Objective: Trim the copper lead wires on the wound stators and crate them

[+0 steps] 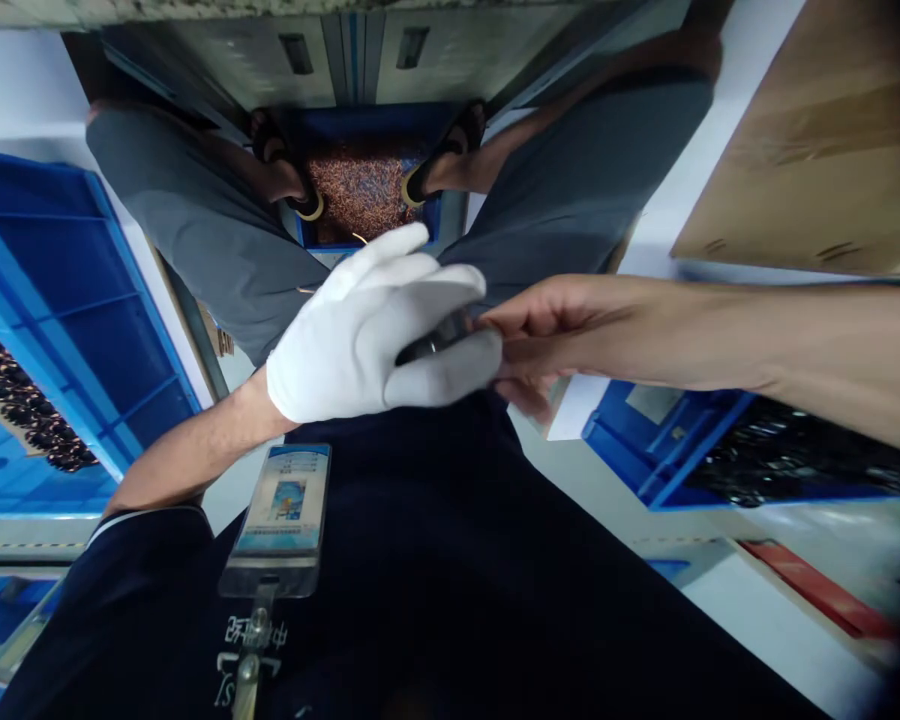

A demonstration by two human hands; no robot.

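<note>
In the head view my left hand [375, 340], in a white glove, is curled around a small dark part with a shiny spot [427, 346]. Most of that part is hidden by the gloved fingers, so its kind cannot be made out. From the right comes my bare right hand [536, 335], slightly blurred. Its bent fingers meet the gloved fingertips and close on the near end of the same part. Both hands are above my lap, in front of my dark shirt.
Between my feet stands a blue bin [300, 232] with copper-coloured scraps. Blue crates [82, 260] and a heap of dark coppery parts [34, 400] are at left. On the right are a blue bin [622, 430] of black parts [795, 455] and a cardboard box [817, 150]. A badge [285, 505] hangs on my chest.
</note>
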